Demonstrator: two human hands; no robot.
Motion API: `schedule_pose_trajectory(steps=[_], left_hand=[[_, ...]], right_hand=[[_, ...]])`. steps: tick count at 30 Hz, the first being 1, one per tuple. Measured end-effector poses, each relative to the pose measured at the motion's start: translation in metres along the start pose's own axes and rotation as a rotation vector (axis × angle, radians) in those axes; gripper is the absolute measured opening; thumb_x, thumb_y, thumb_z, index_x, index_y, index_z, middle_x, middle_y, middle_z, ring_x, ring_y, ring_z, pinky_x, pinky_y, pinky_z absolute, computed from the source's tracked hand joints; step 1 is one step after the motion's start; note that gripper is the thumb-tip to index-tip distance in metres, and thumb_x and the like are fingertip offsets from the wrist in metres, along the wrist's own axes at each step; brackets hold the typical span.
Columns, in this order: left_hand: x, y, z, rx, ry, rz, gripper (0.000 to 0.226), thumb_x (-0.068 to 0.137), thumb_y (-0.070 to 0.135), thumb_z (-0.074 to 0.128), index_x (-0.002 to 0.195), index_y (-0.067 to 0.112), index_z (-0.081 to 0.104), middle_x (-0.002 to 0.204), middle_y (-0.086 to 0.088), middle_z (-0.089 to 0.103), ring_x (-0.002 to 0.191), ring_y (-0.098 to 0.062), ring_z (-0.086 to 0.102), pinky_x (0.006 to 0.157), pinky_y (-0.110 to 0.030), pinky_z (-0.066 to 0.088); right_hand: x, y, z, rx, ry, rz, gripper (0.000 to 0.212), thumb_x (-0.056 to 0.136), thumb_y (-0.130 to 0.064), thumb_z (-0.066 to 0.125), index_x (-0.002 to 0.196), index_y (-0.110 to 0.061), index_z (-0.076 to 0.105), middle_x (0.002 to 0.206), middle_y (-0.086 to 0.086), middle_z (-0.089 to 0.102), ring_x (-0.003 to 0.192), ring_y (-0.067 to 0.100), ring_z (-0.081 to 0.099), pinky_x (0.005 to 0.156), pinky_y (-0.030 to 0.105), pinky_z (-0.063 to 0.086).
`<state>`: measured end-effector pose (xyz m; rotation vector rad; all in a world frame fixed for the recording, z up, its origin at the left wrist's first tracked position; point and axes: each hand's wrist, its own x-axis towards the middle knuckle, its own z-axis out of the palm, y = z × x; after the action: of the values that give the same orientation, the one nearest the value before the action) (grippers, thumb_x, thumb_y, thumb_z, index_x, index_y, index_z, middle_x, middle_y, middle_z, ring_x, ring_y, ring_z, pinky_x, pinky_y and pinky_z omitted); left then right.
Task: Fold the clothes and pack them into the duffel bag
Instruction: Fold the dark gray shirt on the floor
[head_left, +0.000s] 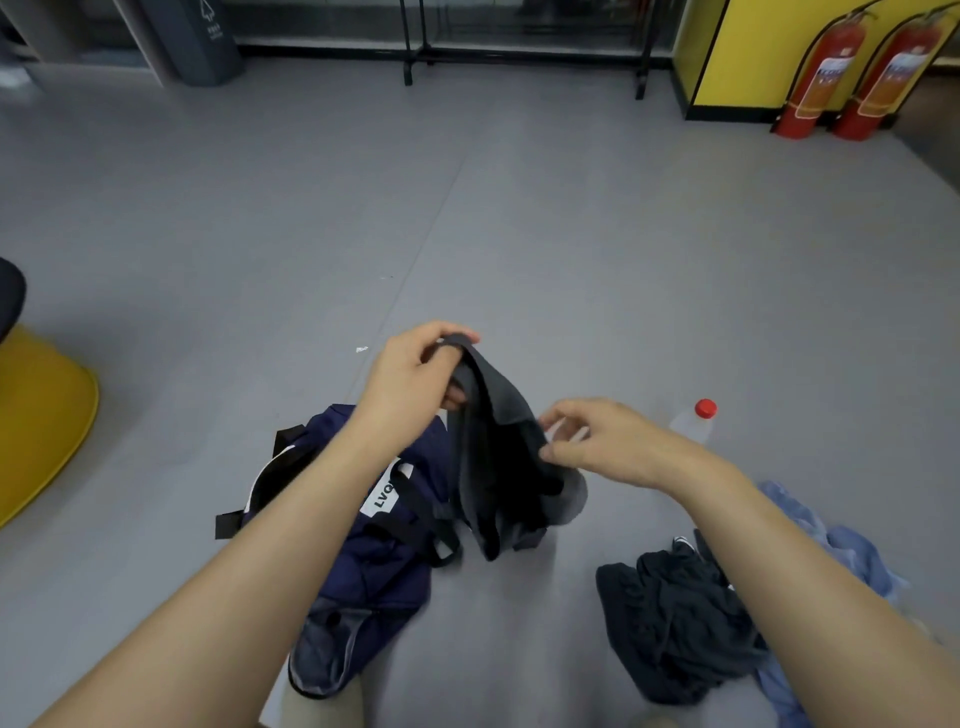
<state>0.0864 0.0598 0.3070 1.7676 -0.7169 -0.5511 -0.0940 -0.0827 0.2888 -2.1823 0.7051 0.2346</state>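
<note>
A dark grey garment (498, 447) hangs in the air over the floor. My left hand (415, 374) grips its top edge, and my right hand (597, 441) pinches its right side lower down. Under and left of it lies the navy duffel bag (374, 551) with black straps and a white label; its near end looks open. At the lower right a crumpled black garment (670, 623) lies on the floor, with a light blue garment (841, 551) behind it, partly hidden by my right forearm.
A clear plastic bottle with a red cap (698, 418) stands just right of my right hand. A yellow stool base (36, 415) sits at the left edge. Far off are two red fire extinguishers (826, 78), a grey bin (202, 41) and a black rack's legs (415, 52).
</note>
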Motion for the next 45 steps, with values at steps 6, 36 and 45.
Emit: schedule_pose_trajectory(steps=[6, 36, 45], left_hand=[[-0.019, 0.005, 0.027, -0.089, -0.275, 0.028, 0.025, 0.097, 0.003, 0.056, 0.110, 0.016, 0.074, 0.101, -0.005, 0.077, 0.098, -0.020, 0.073, 0.089, -0.033, 0.058], [-0.019, -0.002, 0.038, 0.297, -0.306, 0.332, 0.007, 0.099, 0.027, 0.057, 0.094, 0.031, 0.054, 0.076, 0.011, 0.057, 0.064, -0.006, 0.050, 0.063, -0.023, 0.038], [-0.026, -0.012, 0.039, 0.425, -0.362, 0.224, 0.007, 0.094, 0.034, 0.058, 0.090, 0.029, 0.055, 0.076, 0.002, 0.060, 0.070, -0.016, 0.054, 0.064, -0.038, 0.046]], right_hand=[[0.013, -0.026, 0.017, 0.167, 0.360, -0.188, 0.030, 0.085, -0.050, 0.068, 0.114, -0.042, 0.066, 0.095, -0.019, 0.069, 0.086, 0.008, 0.066, 0.082, 0.034, 0.053], [-0.011, -0.022, 0.002, -0.165, 0.291, -0.185, 0.012, 0.088, -0.033, 0.063, 0.081, -0.033, 0.054, 0.075, -0.009, 0.060, 0.080, 0.020, 0.056, 0.066, 0.029, 0.042], [-0.024, -0.030, -0.020, 0.247, 0.348, -0.204, 0.022, 0.085, -0.002, 0.052, 0.074, -0.020, 0.059, 0.063, 0.002, 0.061, 0.054, 0.015, 0.051, 0.049, 0.034, 0.041]])
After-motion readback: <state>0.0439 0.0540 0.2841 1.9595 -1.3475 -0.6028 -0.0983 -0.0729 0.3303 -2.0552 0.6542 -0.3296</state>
